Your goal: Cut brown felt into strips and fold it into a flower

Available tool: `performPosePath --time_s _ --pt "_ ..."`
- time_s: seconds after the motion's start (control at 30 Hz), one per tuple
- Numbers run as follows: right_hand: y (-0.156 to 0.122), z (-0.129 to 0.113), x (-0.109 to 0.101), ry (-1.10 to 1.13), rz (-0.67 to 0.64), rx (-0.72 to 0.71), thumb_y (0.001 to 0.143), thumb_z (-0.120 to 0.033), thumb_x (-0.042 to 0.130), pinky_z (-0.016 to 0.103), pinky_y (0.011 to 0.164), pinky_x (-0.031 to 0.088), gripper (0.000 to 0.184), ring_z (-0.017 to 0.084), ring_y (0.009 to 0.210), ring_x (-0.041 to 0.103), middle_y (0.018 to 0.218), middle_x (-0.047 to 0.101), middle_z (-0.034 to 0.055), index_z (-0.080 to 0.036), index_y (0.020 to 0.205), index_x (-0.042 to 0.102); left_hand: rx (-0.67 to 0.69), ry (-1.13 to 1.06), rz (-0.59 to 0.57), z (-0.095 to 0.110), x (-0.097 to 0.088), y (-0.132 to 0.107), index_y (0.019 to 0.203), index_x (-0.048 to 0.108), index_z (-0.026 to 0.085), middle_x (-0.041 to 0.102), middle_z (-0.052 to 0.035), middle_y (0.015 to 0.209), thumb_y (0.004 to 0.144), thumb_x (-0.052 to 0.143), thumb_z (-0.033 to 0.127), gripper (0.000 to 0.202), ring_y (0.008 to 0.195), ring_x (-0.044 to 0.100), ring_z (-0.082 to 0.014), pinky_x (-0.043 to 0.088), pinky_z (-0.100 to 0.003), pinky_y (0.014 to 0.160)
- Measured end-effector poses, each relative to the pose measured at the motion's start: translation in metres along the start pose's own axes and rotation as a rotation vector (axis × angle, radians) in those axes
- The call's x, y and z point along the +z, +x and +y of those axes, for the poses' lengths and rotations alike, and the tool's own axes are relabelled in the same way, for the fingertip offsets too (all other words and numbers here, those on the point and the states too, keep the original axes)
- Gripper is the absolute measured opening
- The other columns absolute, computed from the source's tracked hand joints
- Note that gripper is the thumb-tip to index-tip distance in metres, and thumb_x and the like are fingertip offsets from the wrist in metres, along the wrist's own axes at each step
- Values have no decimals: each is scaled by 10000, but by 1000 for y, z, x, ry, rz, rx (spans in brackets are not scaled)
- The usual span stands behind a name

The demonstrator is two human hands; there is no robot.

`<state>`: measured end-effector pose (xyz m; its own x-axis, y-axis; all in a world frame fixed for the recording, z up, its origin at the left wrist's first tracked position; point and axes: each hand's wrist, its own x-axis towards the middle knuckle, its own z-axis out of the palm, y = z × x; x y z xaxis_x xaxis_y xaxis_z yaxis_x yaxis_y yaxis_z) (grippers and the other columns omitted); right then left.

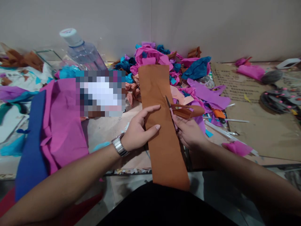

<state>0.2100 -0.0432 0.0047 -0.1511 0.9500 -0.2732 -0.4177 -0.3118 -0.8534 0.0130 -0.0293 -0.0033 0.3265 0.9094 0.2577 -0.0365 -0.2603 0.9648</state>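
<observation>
A long strip of brown paper (158, 157) runs from the scrap heap over the table's front edge toward my lap. My left hand (141, 128), with a metal watch at the wrist, lies on its left side, thumb and index finger stretched apart on top; the other fingers are mostly hidden. In my right hand (188, 130) is a pair of scissors (171, 110), gripped by the handles, blades pointing away from me over the strip's right edge. A looped piece of brown paper (190, 111) stands beside the blades; whether it joins the strip I cannot tell.
Crumpled pink, blue and purple paper scraps (152, 56) pile up against the wall. A clear bottle (87, 56) stands back left, near pink paper (66, 122) and a blue sheet (31, 141). Flattened cardboard (251, 125) lies right, with an orange-handled tool (219, 114) and white sticks (221, 130).
</observation>
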Motion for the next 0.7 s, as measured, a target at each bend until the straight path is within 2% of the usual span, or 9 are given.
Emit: performPosePath --time_s 0.1,0.2,0.3,0.43,0.6,0.7 --pt "-1 -2 1 -11 -10 51 788 -515 851 293 622 568 398 186 756 731 971 807 22 -285 1106 783 -4 -5 2 1 0 0 1410 583 206 625 -135 1437 872 751 227 564 1279 646 -249 574 -423 1086" --pt "-1 -2 -2 -62 2 81 774 -551 852 258 509 473 418 119 535 597 799 768 -2 -265 1074 792 -1 9 9 1 0 0 1402 588 205 631 -133 1428 872 750 229 554 1269 651 -246 574 -420 1084" --pt "1 -1 -6 -92 36 57 789 -558 840 236 457 386 420 97 482 513 691 706 -26 -259 1079 782 9 30 25 2 -1 0 1392 595 205 626 -133 1435 876 743 230 537 1298 631 -254 582 -412 1069" --pt "2 2 -9 -123 29 40 834 -551 806 218 418 276 347 76 450 428 602 612 -47 -227 953 760 -1 33 15 2 -1 -1 1392 595 203 634 -132 1424 883 739 228 529 1268 647 -247 585 -408 1061" --pt "3 1 -12 -121 15 -10 861 -530 790 215 391 232 357 64 409 372 518 506 -66 -208 770 665 0 30 23 1 0 -1 1384 599 193 632 -133 1427 878 742 219 526 1259 652 -244 587 -389 1047" --pt "2 0 -13 -135 26 24 853 -555 788 215 357 222 405 64 377 347 492 482 -66 -204 733 627 4 43 27 2 -1 0 1388 597 183 640 -138 1412 879 739 215 529 1248 657 -242 589 -381 1039"
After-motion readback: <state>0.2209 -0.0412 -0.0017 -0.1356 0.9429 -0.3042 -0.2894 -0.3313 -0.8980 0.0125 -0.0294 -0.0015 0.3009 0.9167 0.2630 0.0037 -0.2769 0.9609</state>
